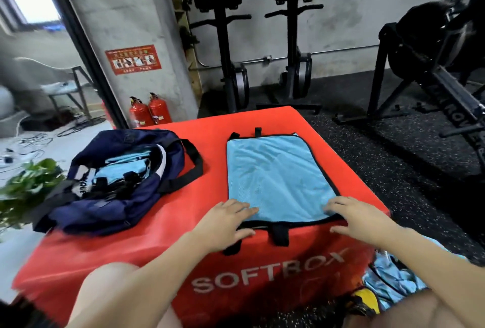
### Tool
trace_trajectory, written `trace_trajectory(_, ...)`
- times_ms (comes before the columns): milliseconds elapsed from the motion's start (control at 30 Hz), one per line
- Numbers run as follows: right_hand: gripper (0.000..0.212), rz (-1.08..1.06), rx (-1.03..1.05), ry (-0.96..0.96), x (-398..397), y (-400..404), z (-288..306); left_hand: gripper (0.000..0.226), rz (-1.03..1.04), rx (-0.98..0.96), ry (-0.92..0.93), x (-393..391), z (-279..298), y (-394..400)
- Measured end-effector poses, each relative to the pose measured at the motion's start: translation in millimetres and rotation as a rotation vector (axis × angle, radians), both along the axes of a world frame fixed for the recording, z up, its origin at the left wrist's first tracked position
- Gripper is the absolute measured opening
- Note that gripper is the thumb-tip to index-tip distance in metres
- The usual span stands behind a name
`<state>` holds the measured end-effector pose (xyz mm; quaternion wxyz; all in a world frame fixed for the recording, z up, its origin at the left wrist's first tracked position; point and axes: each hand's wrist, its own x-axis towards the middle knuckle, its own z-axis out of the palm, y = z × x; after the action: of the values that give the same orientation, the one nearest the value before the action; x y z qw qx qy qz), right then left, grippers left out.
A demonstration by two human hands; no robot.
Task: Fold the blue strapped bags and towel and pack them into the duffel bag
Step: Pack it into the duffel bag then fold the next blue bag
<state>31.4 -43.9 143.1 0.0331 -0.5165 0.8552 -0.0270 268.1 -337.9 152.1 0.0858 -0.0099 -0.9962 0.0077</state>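
A light blue bag with black trim and black straps [278, 175] lies flat on the red soft box [147, 246]. My left hand [228, 220] rests flat on its near left corner with fingers spread. My right hand [359, 216] presses its near right corner, fingers straight. Two black straps hang over the box's front edge between my hands. The navy duffel bag [120, 183] sits open on the left of the box, with folded blue fabric and black straps inside. More blue fabric [393, 275] lies on the floor at the lower right.
Two red fire extinguishers [149, 112] stand behind the box by a concrete pillar. Black gym machines [433, 65] line the back wall and right side. A green plant [29, 188] is at the left. The floor around is dark speckled rubber.
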Motion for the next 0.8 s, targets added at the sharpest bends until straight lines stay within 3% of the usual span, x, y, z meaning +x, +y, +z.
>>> trace_trajectory(133,0.048,-0.03,-0.042,-0.026,0,-1,-6,0.049,0.11,0.172,-0.115,5,2,0)
trace_trajectory(233,0.041,-0.038,-0.067,-0.071,-2,1,-7,0.042,0.104,0.32,-0.098,10,4,2)
trace_trajectory(433,0.027,-0.02,-0.083,-0.092,-2,6,-5,0.049,0.131,0.359,-0.107,23,2,7)
trace_trajectory(567,0.02,-0.039,-0.086,-0.072,3,13,4,0.033,0.136,0.388,-0.103,28,4,14)
trace_trajectory(667,0.017,-0.083,-0.184,-0.157,10,18,13,0.013,0.142,0.418,-0.051,30,7,18)
trace_trajectory(800,0.017,-0.213,-0.393,-0.331,15,20,31,0.009,0.195,0.534,0.09,31,20,14)
